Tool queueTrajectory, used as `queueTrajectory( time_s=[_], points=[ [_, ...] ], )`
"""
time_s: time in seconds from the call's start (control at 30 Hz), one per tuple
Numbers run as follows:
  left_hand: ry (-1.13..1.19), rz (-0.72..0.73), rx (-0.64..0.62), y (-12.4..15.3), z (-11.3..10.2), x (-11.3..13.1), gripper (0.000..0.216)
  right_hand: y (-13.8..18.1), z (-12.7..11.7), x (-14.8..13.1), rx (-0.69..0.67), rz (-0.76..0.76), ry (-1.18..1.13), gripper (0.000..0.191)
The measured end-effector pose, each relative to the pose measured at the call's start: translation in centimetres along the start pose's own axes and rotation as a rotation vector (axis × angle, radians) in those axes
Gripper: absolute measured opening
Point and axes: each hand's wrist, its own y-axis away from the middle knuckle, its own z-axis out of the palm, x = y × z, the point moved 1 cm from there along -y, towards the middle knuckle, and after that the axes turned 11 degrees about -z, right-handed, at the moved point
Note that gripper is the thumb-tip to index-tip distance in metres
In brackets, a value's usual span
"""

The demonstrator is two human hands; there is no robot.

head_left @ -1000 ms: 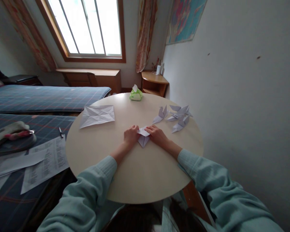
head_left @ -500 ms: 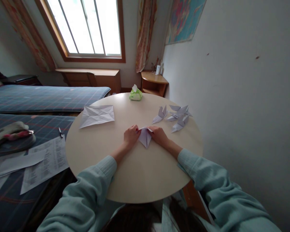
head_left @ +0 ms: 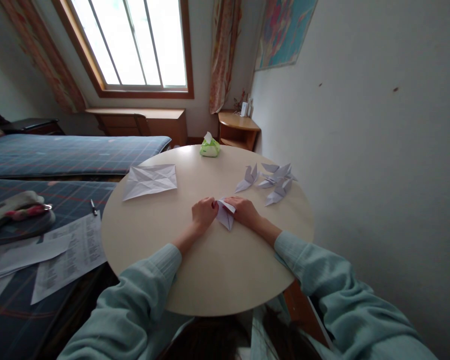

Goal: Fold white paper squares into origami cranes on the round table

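Note:
Between my two hands, at the middle of the round table (head_left: 202, 270), is a partly folded piece of white paper (head_left: 225, 219), its pointed end towards me. My left hand (head_left: 204, 212) pinches its upper left edge, fingers curled. My right hand (head_left: 244, 210) grips the upper right side, where a flap stands out slanted across the top. The fingertips are partly hidden behind the paper. To the right lie several folded paper birds (head_left: 279, 176), one paper bird (head_left: 247, 178) a little apart from the others.
A creased sheet of paper (head_left: 150, 180) lies at the table's left. A green tissue pack (head_left: 209, 147) stands at the far edge. Left of the table, a bed (head_left: 86, 192) carries printed sheets (head_left: 75, 250), a pen (head_left: 93, 207) and a bag-like item (head_left: 20, 212). A wall (head_left: 378, 175) runs along the right.
The folded paper has turned slightly, its point shifting a little to the right. Its upper right flap now slants down across the top under my right hand. Both hands keep their hold.

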Motion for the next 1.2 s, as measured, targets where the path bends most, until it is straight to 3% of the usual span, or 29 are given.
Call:
queueTrajectory(
  time_s=[0.2,0.37,0.47,0.63,0.83,1.07,1.2],
  points=[
    [0.175,0.091,-0.067,0.2,0.2,0.2,0.019,0.0,-0.6,-0.1,0.008,0.074,-0.022,0.038],
    [0.571,0.255,-0.347,-0.5,0.6,-0.7,0.03,0.1,-0.3,0.6,0.018,0.204,-0.023,0.049],
    [0.709,0.224,-0.434,-1.1,1.0,-1.2,0.031,0.2,-0.1,0.8,0.023,0.245,-0.02,0.052],
    [0.666,0.086,-0.339,-1.2,1.8,-0.8,0.033,0.2,-0.1,0.7,0.028,0.204,-0.034,0.051],
    [0.328,0.078,-0.11,-0.6,2.4,0.0,0.034,0.4,0.2,0.8,0.022,0.197,-0.027,0.046],
    [0.1,0.0,-0.091,-0.3,1.8,0.2,0.025,0.5,-0.1,1.0,0.012,0.133,-0.111,0.037],
    [0.05,0.071,-0.125,-0.5,1.6,-0.1,0.01,0.6,-0.8,0.9,0.006,0.065,-0.163,0.032]
  ],
)
